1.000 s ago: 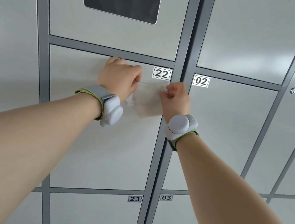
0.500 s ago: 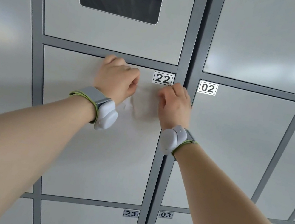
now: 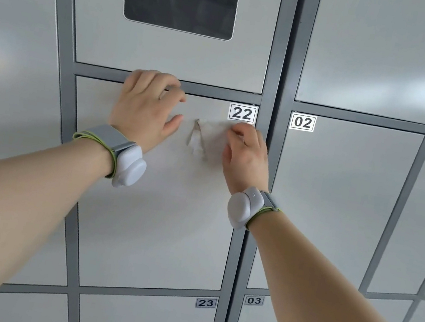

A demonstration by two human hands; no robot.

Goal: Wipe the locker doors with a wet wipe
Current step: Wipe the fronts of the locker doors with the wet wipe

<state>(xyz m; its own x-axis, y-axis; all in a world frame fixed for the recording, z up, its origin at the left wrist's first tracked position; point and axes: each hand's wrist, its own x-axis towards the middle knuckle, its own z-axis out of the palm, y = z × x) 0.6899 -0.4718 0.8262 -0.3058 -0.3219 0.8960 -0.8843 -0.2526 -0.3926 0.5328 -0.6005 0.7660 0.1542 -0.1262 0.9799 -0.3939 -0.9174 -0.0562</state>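
Head view: at frame centre, the right hand [image 3: 246, 155] pinched the wet wipe [image 3: 206, 140] against door 22 [image 3: 155, 221], just under its label [image 3: 242, 113]. The left hand [image 3: 143, 109] lay released at the door's upper edge, with bare panel below.

I see my right hand [image 3: 246, 155] pinching the crumpled wet wipe [image 3: 206, 138] against the locker door [image 3: 160, 222], just below its 22 label [image 3: 242, 113]. My left hand [image 3: 143, 111], fingers spread, is left of that label.

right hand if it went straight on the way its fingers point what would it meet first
Most likely the 22 label, just above the fingertips of the right hand, which pinches the wet wipe; depth is unclear.
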